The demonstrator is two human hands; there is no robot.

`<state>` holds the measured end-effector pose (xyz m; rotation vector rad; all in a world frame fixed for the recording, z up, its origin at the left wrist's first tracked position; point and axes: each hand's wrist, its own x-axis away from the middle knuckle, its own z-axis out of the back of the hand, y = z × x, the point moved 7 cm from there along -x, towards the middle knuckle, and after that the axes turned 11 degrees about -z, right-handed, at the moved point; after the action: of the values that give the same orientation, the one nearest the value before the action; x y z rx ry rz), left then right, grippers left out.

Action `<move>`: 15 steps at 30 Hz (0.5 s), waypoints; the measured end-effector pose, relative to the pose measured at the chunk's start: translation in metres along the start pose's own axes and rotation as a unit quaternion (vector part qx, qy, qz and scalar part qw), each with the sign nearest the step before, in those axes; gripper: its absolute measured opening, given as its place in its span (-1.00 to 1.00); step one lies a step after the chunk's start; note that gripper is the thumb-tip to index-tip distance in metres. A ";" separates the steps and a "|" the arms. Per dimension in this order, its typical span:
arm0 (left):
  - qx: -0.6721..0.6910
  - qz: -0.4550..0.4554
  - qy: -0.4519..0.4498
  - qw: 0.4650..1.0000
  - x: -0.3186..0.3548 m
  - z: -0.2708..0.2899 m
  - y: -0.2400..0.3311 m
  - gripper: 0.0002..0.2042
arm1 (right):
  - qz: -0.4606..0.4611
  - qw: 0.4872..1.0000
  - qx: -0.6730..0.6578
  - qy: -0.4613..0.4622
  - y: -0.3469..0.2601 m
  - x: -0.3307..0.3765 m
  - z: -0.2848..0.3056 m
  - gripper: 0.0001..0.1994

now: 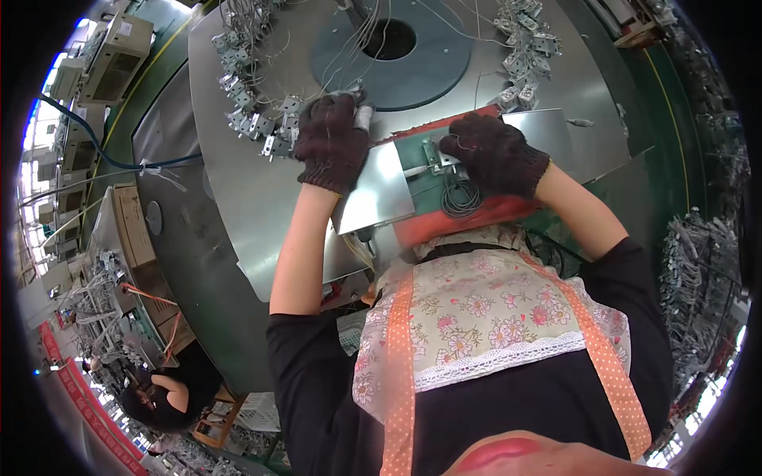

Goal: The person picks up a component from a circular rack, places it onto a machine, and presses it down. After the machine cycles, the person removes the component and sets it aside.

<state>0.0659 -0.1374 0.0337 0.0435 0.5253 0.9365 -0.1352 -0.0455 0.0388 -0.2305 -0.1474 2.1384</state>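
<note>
Both my hands wear dark knitted gloves. My right hand (496, 155) closes its fingers on a small metal bracket assembly (439, 155), which lies over a green pad (411, 149) in front of me. A coil of thin dark cable (460, 197) hangs just below the bracket. To its left is a shiny metal plate (373, 190). Beyond that plate, my left hand (332, 139) is curled, with a pale grey-white piece (363, 117) at its thumb side. Whether that piece is held or belongs to the glove cannot be made out.
A round metal table (238, 198) carries a grey disc (436, 75) with a central hole and thin wires. Clusters of metal brackets lie on its left (242, 95) and right (524, 55). A blue hose (103, 151) runs at left. Another person (167, 397) sits at lower left.
</note>
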 end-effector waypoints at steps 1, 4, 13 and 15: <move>0.001 -0.016 0.014 1.000 0.001 0.000 0.001 -0.77 | 0.002 1.000 -0.003 -0.002 -0.001 -0.004 -0.001 -0.56; -0.038 -0.050 0.031 0.998 0.001 0.000 0.002 -0.76 | 0.018 1.000 0.000 0.002 -0.005 -0.010 0.000 -0.61; -0.120 -0.144 0.137 0.973 0.007 0.018 0.033 -0.79 | -0.110 0.993 0.047 -0.022 -0.006 0.004 -0.026 -0.74; -0.036 -0.119 0.016 0.992 0.011 0.000 0.039 -0.79 | -0.132 0.991 0.023 0.006 -0.002 0.008 -0.031 -0.65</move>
<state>0.0413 -0.1054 0.0397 -0.0983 0.5123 0.7227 -0.1309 -0.0372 0.0080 -0.1855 -0.1157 1.8740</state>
